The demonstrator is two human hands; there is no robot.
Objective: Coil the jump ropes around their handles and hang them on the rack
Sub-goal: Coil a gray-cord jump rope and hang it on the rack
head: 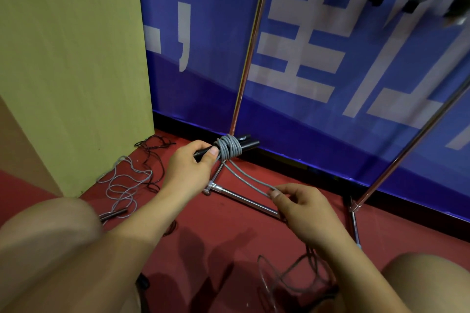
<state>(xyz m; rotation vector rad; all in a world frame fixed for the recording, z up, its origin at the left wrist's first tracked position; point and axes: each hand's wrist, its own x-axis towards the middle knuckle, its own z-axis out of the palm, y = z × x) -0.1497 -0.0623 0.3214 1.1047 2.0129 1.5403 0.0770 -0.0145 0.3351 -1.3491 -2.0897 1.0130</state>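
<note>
- A metal rack (248, 40) stands against a blue wall, above red floor (216, 223).
- Left hand (189, 168) grips black handles (248, 144) wrapped in grey rope (230, 150).
- Right hand (302, 207) pinches the rope's last loop; slack there could loosen the coil.

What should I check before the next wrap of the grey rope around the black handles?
1. Handles held firm: ok. The left hand grips the black handles by one end.
2. Wraps seated: ok. The grey coil sits tight around the handles.
3. Free rope controlled: ok. The right hand pinches the grey rope, doubled in two strands, fairly straight back to the coil.
4. Slack left to wind: cannot tell; the rope past the right hand is hidden.
5. Rope clear of the rack foot: cannot tell; the strands cross in front of it.
6. Other ropes waiting: not ok. A loose grey rope lies uncoiled on the floor.
</note>
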